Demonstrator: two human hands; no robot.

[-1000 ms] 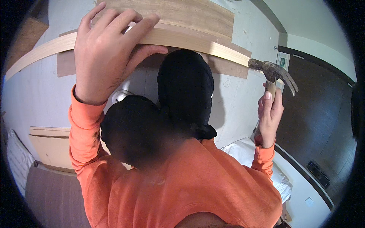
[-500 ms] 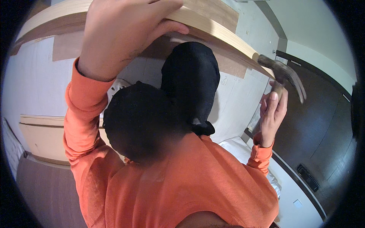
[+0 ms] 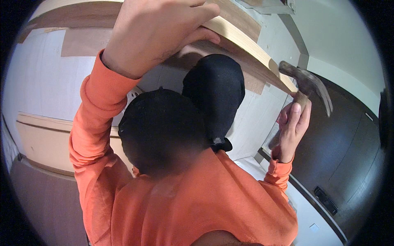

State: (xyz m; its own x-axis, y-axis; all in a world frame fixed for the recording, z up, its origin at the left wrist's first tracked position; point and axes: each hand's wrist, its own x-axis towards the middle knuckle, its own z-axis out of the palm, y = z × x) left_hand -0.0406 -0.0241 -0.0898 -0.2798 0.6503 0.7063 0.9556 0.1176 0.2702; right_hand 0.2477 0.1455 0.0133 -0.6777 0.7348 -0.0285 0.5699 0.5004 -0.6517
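A long pale wooden board (image 3: 242, 41) spans the top of the view, its darker side facing down. My left hand (image 3: 160, 33) is closed on the board's edge, thumb below it and fingers over the top. Near the board's right end, my right hand (image 3: 294, 123) grips a claw hammer (image 3: 310, 84) by its handle, just under the head. The hammer's worn metal head stands beside the board's end, its face very close to the wood and its curved claw pointing away to the right. Whether the face touches the board, I cannot tell.
My black-clad legs (image 3: 217, 90) are below the board, and orange sleeves cover my arms. Dark panels (image 3: 344, 147) line the right side. Pale wooden boxes or drawers (image 3: 45, 141) and a brown surface (image 3: 45, 201) lie at the left.
My left hand and the board appear slightly to the right of where they were. The hammer, gripped throughout, has shifted a little relative to the board's end. The whole view has tilted slightly.
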